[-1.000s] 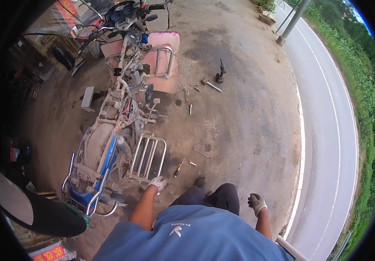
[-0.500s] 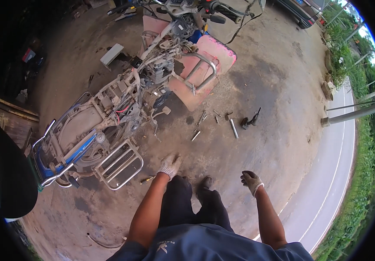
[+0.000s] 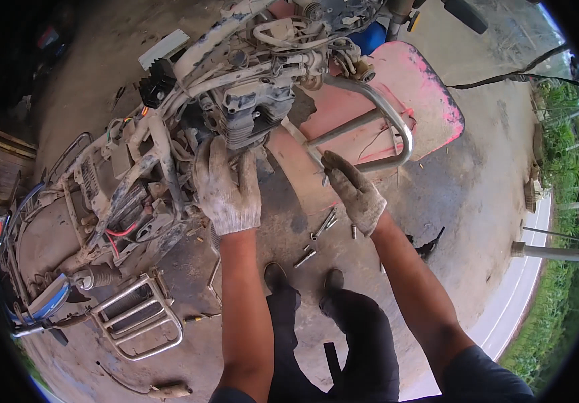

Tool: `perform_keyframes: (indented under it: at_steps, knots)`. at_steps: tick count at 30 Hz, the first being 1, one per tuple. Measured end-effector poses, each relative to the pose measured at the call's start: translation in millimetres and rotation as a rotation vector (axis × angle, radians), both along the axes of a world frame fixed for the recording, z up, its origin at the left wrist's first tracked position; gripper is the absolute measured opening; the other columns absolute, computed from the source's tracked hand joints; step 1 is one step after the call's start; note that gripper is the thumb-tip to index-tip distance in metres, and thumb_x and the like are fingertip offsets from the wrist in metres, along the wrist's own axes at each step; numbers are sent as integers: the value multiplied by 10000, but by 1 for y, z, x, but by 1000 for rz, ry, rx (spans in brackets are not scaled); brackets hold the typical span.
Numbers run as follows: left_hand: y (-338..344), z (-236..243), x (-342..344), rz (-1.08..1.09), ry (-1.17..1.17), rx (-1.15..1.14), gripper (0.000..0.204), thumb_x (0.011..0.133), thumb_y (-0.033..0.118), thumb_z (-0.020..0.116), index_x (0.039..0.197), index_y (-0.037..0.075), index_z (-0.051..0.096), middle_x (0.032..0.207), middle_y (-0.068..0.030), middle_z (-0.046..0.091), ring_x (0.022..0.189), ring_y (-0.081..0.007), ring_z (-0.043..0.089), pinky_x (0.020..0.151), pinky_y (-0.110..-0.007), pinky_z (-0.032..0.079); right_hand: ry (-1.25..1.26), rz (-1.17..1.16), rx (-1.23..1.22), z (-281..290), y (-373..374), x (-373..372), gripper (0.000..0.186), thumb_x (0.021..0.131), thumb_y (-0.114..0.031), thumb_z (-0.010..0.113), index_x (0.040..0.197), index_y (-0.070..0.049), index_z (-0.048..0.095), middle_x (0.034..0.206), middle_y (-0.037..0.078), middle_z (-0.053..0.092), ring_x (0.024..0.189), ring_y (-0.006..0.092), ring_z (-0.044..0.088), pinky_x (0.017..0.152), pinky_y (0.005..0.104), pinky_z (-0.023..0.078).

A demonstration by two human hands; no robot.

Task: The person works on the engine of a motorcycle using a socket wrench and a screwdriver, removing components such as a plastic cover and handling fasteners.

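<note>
My gloved left hand (image 3: 227,188) is open, reaching just below the motorbike's finned engine (image 3: 242,111), with some fingertips hidden among dusty parts. My gloved right hand (image 3: 353,191) has its fingers extended together at the lower end of a curved chrome guard bar (image 3: 397,138), which stands before a scuffed pink panel (image 3: 433,101); whether it touches the bar is unclear. The bare, dusty frame (image 3: 135,181) stretches leftward, with red wires (image 3: 121,230) on it. Several metal tools (image 3: 306,256) lie on the ground between my arms.
A chrome rack (image 3: 138,317) is at lower left. A black power tool (image 3: 427,247) lies right of my right arm. A grey metal block (image 3: 163,48) is behind the bike. A pole (image 3: 558,252), a dangling black cable (image 3: 477,85) and a road (image 3: 504,309) are at right.
The view has swung and closed in on the engine. Both my hands have moved up and forward from beside my legs, the left to the engine, the right to the guard bar.
</note>
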State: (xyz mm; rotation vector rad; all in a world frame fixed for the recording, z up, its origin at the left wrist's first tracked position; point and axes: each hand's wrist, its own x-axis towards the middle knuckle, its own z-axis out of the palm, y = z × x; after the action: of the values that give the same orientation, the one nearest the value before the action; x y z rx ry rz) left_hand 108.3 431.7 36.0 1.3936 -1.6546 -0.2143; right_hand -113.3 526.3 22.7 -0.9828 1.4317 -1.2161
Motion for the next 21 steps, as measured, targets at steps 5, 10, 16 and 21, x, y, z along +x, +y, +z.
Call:
perform_keyframes:
  at_steps: [5, 10, 16, 21]
  knots:
    - [-79, -59, -38, 157, -12, -354, 604, 884, 302, 804, 1368, 12, 589, 1369, -254, 573, 1243, -433, 574, 1042, -506, 480, 182, 61, -585, -91, -142, -19, 474, 1081, -148, 558, 1505, 34, 447, 1337, 95, 623, 1206, 128, 566, 1056, 280, 459]
    - [-99, -88, -40, 219, 33, -560, 713, 805, 372, 864, 1379, 49, 593, 1430, -311, 501, 1310, -484, 505, 1061, -539, 464, 122, 25, -518, -87, -178, -11, 566, 1076, -303, 568, 1492, 60, 444, 1328, 157, 634, 1231, 175, 585, 1051, 292, 460]
    - [-110, -82, -37, 173, -26, -357, 732, 830, 533, 778, 1364, 70, 590, 1496, -335, 424, 1334, -509, 475, 1094, -524, 440, 257, 3, -729, -106, -211, -15, 648, 1087, -388, 500, 1543, 58, 383, 1527, 281, 477, 1447, 314, 449, 1172, 339, 346]
    - [-102, -72, -32, 205, -78, -214, 793, 845, 599, 713, 1445, 105, 557, 1511, -311, 413, 1380, -456, 460, 1127, -480, 426, 293, 47, -646, -90, -216, -3, 748, 1062, -454, 523, 1583, 43, 318, 1559, 263, 449, 1466, 319, 421, 1184, 337, 315]
